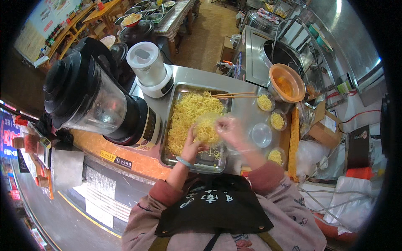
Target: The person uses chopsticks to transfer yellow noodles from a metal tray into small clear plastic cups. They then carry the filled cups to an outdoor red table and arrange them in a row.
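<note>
My left hand (191, 146), with a pale bangle at its wrist, holds a clear plastic bowl (205, 125) of yellow noodles. The bowl is above a metal tray (229, 108) heaped with curly yellow noodles (185, 111). Close to the bowl's right rim is my right hand (230, 130), in a thin clear glove. It is motion-blurred, with the fingers curled, and I cannot tell whether anything is in them. A pair of wooden chopsticks (238, 94) rests across the tray's far right corner. One clear bowl (261, 135) without noodles stands right of my right hand.
Three noodle-filled bowls (264, 102) line the counter's right side, by a yellow edge strip (293, 141). An orange bowl (286, 83) stands beyond them. Left of the tray are a large blender (103, 103) and a smaller white appliance (147, 67). A cardboard box (325, 125) lies further right.
</note>
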`<state>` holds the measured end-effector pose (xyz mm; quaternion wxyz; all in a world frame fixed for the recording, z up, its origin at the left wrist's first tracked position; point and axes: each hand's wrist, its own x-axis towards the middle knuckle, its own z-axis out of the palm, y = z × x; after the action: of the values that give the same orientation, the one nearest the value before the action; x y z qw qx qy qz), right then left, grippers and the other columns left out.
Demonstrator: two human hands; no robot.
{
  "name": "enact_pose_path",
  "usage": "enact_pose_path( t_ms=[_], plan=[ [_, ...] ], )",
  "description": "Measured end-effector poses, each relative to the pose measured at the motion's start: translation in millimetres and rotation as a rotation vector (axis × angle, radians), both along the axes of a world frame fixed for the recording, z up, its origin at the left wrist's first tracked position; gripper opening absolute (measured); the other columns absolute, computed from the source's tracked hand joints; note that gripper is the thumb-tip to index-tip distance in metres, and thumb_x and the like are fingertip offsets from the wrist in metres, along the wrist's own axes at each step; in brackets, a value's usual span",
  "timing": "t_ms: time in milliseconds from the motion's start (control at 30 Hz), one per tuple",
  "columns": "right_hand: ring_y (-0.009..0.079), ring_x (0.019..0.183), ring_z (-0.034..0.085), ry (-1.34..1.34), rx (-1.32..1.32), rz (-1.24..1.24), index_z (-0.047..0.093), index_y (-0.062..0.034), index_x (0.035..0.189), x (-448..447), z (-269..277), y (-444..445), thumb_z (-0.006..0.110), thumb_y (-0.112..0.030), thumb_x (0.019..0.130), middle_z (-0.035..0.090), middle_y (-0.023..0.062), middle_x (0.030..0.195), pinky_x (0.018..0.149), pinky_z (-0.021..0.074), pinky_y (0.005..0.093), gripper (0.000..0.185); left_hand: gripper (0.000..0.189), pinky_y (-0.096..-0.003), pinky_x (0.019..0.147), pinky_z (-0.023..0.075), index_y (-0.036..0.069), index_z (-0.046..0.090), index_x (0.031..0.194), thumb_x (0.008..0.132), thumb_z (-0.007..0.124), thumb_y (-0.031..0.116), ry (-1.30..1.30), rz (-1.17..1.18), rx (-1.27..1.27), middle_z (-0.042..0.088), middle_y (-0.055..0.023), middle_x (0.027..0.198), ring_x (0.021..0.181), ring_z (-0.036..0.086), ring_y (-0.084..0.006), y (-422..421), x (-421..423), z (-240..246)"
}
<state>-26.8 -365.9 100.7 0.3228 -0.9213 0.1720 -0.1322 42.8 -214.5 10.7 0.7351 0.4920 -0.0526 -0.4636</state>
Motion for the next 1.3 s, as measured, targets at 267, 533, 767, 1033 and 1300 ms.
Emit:
enact_pose_path(
  t_ms=[267, 533, 767, 1033, 1300],
  plan=[
    [0.0104, 0.065, 0.054, -0.340, 0.701, -0.181, 0.062, -0.0030, 0.085, -11, 100, -6, 0.061, -0.005, 0.079, 0.061, 0.0033, 0.078, 0.058, 0.0435, 0.0229, 0.007, 0.073, -0.0340, 0.068, 0.0542, 0.023, 0.014, 0.137, 0.077, 0.042, -0.008, 0.252, 0.043, 0.002, 0.046, -0.0158, 0.114, 0.081, 0.058, -0.0240, 5, 6, -19],
    [0.0090, 0.067, 0.053, -0.474, 0.651, -0.056, 0.060, -0.0052, 0.092, -24, 106, -15, 0.060, -0.009, 0.082, 0.061, 0.0058, 0.081, 0.061, 0.0444, 0.0225, 0.011, 0.071, -0.0323, 0.060, 0.0528, 0.021, 0.019, 0.135, 0.076, 0.043, -0.009, 0.087, 0.385, 0.089, 0.047, -0.0167, 0.115, 0.074, 0.059, -0.0238, 24, 10, -44],
    [0.0174, 0.074, 0.055, 0.304, 0.816, -0.205, 0.050, -0.0003, 0.114, -106, -94, 17, 0.062, -0.019, 0.082, 0.059, 0.0103, 0.093, 0.064, 0.0473, 0.0300, 0.039, 0.067, -0.0274, 0.060, 0.0521, 0.019, 0.020, 0.137, 0.079, 0.045, -0.003, -0.156, 0.032, 0.025, 0.043, -0.0112, 0.126, 0.082, 0.060, -0.0211, 15, 22, 3],
    [0.0158, 0.050, 0.052, -0.337, 1.422, -1.083, 0.055, -0.0022, 0.086, -278, -148, -12, 0.056, -0.011, 0.081, 0.057, 0.0066, 0.070, 0.044, 0.0406, 0.0267, 0.010, 0.066, -0.0305, 0.064, 0.0509, 0.008, 0.024, 0.133, 0.073, 0.051, 0.000, -0.489, -0.944, 0.172, 0.054, -0.0142, 0.104, 0.083, 0.059, -0.0208, -100, -103, -70],
    [0.0189, 0.061, 0.055, -0.490, 1.022, -1.258, 0.055, -0.0039, 0.095, -296, -155, -45, 0.054, -0.014, 0.084, 0.057, 0.0094, 0.076, 0.052, 0.0458, 0.0310, 0.014, 0.051, -0.0406, 0.084, 0.0441, 0.004, 0.040, 0.124, 0.076, 0.055, 0.011, -1.328, -0.670, 0.420, 0.049, -0.0233, 0.114, 0.107, 0.048, -0.0365, -130, -121, -88]
  ],
)
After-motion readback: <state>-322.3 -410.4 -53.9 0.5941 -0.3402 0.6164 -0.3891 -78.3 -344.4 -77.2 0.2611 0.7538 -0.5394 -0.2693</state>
